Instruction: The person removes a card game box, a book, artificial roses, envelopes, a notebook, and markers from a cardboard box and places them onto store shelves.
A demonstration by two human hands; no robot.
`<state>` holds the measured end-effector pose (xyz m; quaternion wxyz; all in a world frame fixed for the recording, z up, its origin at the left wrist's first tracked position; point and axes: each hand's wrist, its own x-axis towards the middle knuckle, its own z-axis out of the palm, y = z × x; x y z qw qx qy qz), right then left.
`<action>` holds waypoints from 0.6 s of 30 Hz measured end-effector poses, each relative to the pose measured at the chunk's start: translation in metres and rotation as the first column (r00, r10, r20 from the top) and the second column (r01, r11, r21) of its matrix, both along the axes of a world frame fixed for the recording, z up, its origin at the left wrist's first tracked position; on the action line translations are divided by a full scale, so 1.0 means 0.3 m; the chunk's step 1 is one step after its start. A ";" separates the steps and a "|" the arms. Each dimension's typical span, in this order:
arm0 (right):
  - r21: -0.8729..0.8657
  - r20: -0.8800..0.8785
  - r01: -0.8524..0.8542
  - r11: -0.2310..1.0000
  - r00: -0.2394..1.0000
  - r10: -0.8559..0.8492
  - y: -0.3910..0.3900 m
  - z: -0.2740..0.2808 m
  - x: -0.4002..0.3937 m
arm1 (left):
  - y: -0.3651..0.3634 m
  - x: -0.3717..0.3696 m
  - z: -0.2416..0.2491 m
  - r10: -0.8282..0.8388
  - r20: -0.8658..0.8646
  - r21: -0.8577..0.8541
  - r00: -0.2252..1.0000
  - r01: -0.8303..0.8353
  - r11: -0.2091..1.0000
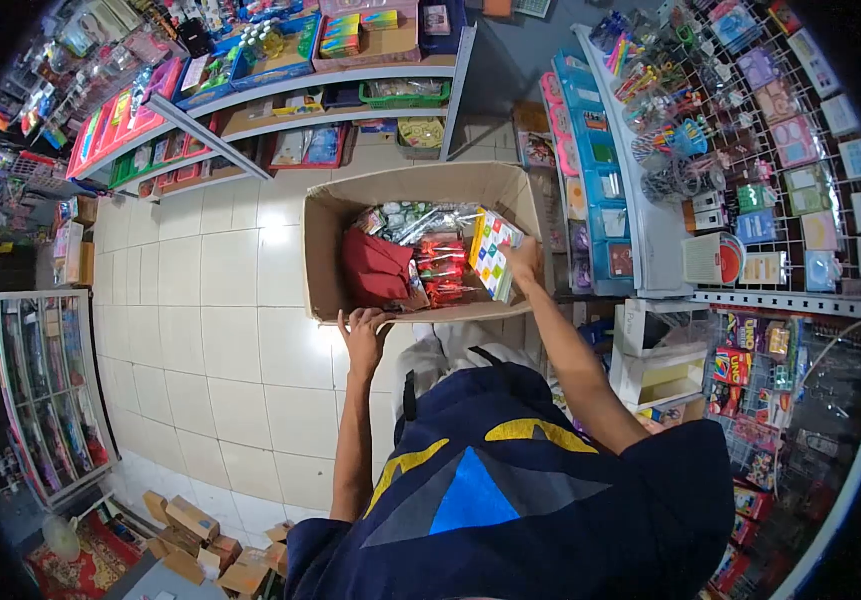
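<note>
A large open cardboard box [420, 180] stands on the floor in front of my legs. My right hand [522, 260] reaches inside at the right end and is closed on a flat white pack with coloured squares [490, 250], held tilted against the other goods. At the near left part of the rim, my left hand [362, 326] has its fingers hooked over the cardboard edge. Inside the box lie dark red folded pieces [375, 268], several red shiny packets [442, 270] and clear-wrapped items [415, 222] at the far side.
Shelving with trays of goods [340, 75] runs along the far left. To the right are a rack with blue bins [600, 180] and a wire grid of hanging goods [780, 180]. A glass case [50, 390] stands left; small cartons [195, 520] lie behind it on the lower left.
</note>
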<state>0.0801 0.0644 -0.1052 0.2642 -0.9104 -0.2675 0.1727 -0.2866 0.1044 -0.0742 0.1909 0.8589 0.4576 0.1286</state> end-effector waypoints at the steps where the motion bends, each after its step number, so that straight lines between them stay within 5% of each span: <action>1: 0.058 -0.045 -0.022 0.998 0.999 0.025 -0.019 0.032 0.000 | 0.003 -0.003 0.003 -0.002 0.009 -0.003 1.000 0.002 1.000; 6: 0.093 -0.029 -0.079 0.993 0.996 0.082 -0.062 0.459 -0.037 | 0.008 -0.017 -0.003 -0.014 0.003 0.016 1.000 0.014 1.000; 10: 0.133 0.015 -0.040 0.990 0.999 0.038 -0.116 0.598 0.016 | 0.011 -0.026 -0.008 -0.051 -0.010 0.010 0.999 0.051 0.999; 15: 0.525 -0.198 -0.008 0.851 0.971 0.132 -0.197 0.733 0.068 | 0.020 -0.045 -0.005 -0.153 -0.145 0.001 0.977 0.155 0.988; 18: 0.635 -0.276 -0.034 0.771 0.923 0.268 -0.227 0.886 0.082 | 0.093 0.082 0.275 -0.177 0.280 -0.091 0.944 0.210 0.974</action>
